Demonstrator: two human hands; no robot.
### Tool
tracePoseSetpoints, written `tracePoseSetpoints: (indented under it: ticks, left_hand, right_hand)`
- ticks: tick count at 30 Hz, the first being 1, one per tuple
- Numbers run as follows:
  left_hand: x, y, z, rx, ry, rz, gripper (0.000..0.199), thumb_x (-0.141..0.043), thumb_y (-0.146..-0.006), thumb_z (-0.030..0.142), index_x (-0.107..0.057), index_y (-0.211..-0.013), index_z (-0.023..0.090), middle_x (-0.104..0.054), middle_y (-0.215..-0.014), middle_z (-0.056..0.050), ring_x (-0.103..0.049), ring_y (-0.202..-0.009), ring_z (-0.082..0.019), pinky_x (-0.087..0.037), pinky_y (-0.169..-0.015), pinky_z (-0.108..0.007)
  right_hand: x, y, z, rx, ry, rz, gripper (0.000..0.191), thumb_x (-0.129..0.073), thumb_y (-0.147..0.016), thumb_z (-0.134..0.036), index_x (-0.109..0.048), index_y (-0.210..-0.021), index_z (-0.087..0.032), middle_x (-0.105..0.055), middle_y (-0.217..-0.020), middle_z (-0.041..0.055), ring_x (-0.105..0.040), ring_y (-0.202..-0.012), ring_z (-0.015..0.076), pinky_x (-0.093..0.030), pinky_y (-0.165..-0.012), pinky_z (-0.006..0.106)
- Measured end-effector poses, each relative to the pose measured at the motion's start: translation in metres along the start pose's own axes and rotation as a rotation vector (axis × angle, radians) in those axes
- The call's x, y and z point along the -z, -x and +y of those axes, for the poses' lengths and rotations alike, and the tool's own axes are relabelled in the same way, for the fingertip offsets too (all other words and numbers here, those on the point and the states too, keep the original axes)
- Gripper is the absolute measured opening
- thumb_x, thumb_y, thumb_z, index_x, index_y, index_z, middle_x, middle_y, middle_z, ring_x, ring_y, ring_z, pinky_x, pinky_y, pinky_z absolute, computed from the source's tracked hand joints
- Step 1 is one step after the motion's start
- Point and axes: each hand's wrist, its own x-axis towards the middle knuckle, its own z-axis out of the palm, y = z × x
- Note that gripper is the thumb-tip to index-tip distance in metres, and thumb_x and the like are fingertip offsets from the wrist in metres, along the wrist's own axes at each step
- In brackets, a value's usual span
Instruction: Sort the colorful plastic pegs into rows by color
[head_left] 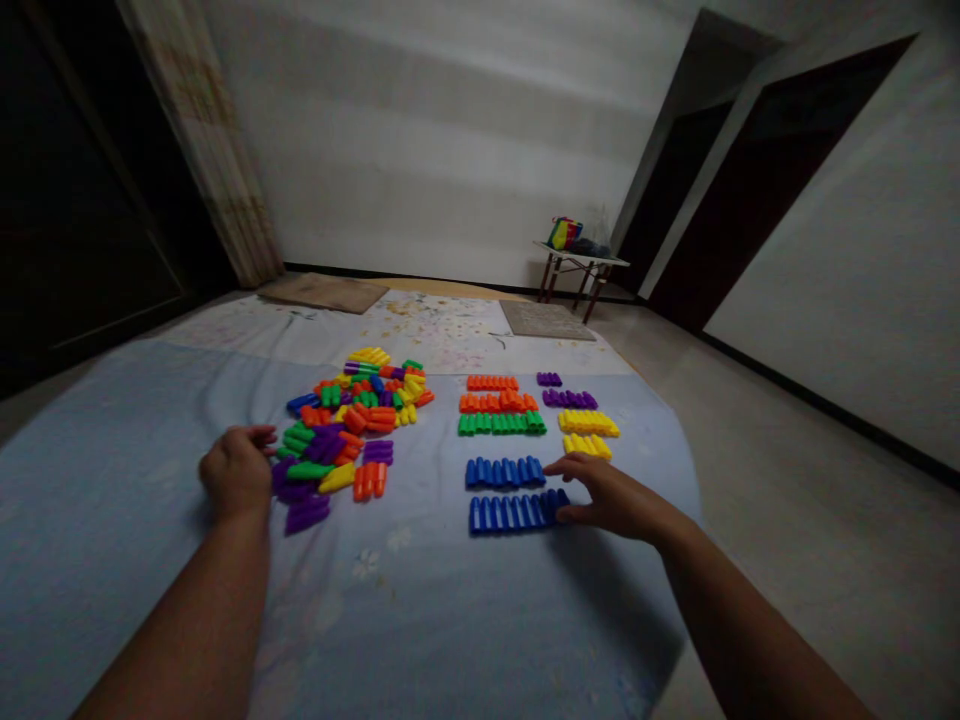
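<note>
My right hand [611, 495] reaches in from the right with thumb and forefinger apart. Its thumb is at the right end of the nearer row of blue plastic pieces [514, 514], and its forefinger is by the end of the farther blue row [505, 473]. My left hand [236, 472] is curled at the left edge of a mixed pile of coloured plastic pieces [371, 418]; whatever its fingers hold, if anything, is hidden. Purple pieces [307, 513] and green pieces [298, 438] lie closest to it.
Beyond the blue rows lie a green row [501, 424], orange rows [492, 383], yellow rows [589, 423] and purple rows [570, 399]. Flat boards [326, 292] rest on the cloth-covered surface [420, 620] at the back. A small table [581, 257] with bags stands near the wall.
</note>
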Motion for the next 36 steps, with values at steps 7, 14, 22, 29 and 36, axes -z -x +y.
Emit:
tracePoseSetpoints:
  ticks: [7, 14, 22, 29, 36]
  left_hand:
    - [0.001, 0.003, 0.002, 0.053, 0.090, 0.047, 0.036, -0.029, -0.074, 0.031, -0.061, -0.075, 0.014, -0.061, -0.071, -0.005, -0.056, -0.059, -0.015, -0.045, -0.056, -0.028]
    - [0.002, 0.006, 0.004, 0.065, 0.122, 0.045, 0.037, -0.030, -0.074, 0.034, -0.061, -0.074, 0.015, -0.062, -0.071, -0.005, -0.056, -0.058, -0.016, -0.046, -0.057, -0.029]
    - [0.002, 0.005, 0.003, 0.079, 0.140, 0.057, 0.034, -0.031, -0.075, 0.032, -0.061, -0.071, 0.018, -0.062, -0.069, -0.004, -0.056, -0.057, -0.017, -0.045, -0.057, -0.032]
    - [0.004, 0.007, 0.007, 0.088, 0.137, 0.023, 0.033, -0.031, -0.074, 0.032, -0.061, -0.072, 0.017, -0.061, -0.070, -0.004, -0.056, -0.060, -0.018, -0.044, -0.057, -0.031]
    - [0.005, 0.008, 0.010, 0.099, 0.140, 0.016, 0.035, -0.029, -0.073, 0.035, -0.059, -0.072, 0.017, -0.060, -0.069, -0.003, -0.055, -0.060, -0.016, -0.043, -0.057, -0.029]
  right_hand:
    - [-0.014, -0.045, -0.059, 0.176, -0.036, 0.049, 0.037, -0.058, -0.079, -0.032, -0.057, -0.115, -0.023, -0.059, -0.112, 0.0074, -0.055, -0.102, 0.0198, -0.042, -0.090, 0.034]
    - [-0.070, -0.118, -0.120, 0.413, -0.006, 0.014, 0.039, -0.052, -0.078, -0.012, -0.057, -0.115, -0.018, -0.058, -0.116, 0.0100, -0.052, -0.108, 0.0199, -0.039, -0.093, 0.033]
    - [-0.109, -0.168, -0.140, 0.600, 0.210, -0.026, 0.042, -0.053, -0.077, -0.014, -0.052, -0.119, -0.017, -0.054, -0.121, 0.0092, -0.049, -0.109, 0.0203, -0.038, -0.090, 0.031]
    - [-0.097, -0.154, -0.153, 0.493, 0.410, 0.017, 0.030, -0.052, -0.083, -0.037, -0.060, -0.106, -0.019, -0.060, -0.101, 0.0091, -0.054, -0.090, 0.0214, -0.042, -0.075, 0.033]
    - [-0.093, -0.143, -0.160, 0.456, 0.475, 0.071, 0.046, -0.048, -0.079, -0.057, -0.064, -0.088, -0.015, -0.062, -0.092, 0.0109, -0.055, -0.088, 0.0240, -0.041, -0.076, 0.038]
